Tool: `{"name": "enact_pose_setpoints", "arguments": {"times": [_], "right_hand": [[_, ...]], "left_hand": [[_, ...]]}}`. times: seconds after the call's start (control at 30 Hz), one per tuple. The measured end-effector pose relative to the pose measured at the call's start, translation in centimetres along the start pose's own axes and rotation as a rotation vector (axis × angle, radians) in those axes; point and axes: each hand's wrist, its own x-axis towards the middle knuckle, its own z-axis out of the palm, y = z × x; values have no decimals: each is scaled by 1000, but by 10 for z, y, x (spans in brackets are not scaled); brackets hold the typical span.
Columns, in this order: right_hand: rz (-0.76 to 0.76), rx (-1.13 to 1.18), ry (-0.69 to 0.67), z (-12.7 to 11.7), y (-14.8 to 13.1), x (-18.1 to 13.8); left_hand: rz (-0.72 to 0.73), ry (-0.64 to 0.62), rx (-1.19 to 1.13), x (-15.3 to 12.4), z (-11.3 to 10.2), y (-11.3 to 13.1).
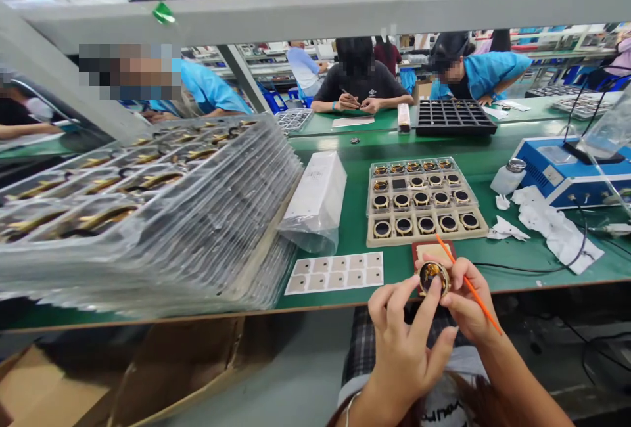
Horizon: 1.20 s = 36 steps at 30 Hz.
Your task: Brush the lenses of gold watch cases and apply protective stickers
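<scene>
My left hand (pixel 401 341) pinches a round gold watch case (pixel 434 276) with a dark face between thumb and fingers, just in front of the table edge. My right hand (pixel 466 302) steadies the case from the right and grips a thin orange stick (pixel 468 286) that slants up to the left over a small red pad (pixel 432 251). Beyond the pad a beige tray (pixel 424 198) holds several gold watch cases in rows. A white sheet of square stickers (pixel 336 272) lies to the left of my hands.
A tall stack of clear trays with gold parts (pixel 142 210) fills the left of the green table (pixel 355 217). A plastic-wrapped white box (pixel 318 200), white wipes (pixel 552 226), a white bottle (pixel 509 176) and a blue machine (pixel 566 174) are nearby. Other people work at the far bench beside a black tray (pixel 453 117).
</scene>
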Motion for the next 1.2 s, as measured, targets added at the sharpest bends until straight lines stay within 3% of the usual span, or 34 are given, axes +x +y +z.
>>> {"name": "enact_pose_setpoints", "arguments": {"times": [0.3, 0.53, 0.9, 1.2], "right_hand": [[32, 31, 37, 10, 5, 2], [36, 53, 55, 8, 4, 4], [38, -5, 136, 11, 10, 4], [15, -90, 16, -6, 0, 5]], "left_hand": [[22, 11, -50, 0, 1, -8], [-4, -64, -113, -6, 3, -10], [-251, -149, -483, -4, 1, -11], [-246, -286, -560, -13, 2, -14]]}}
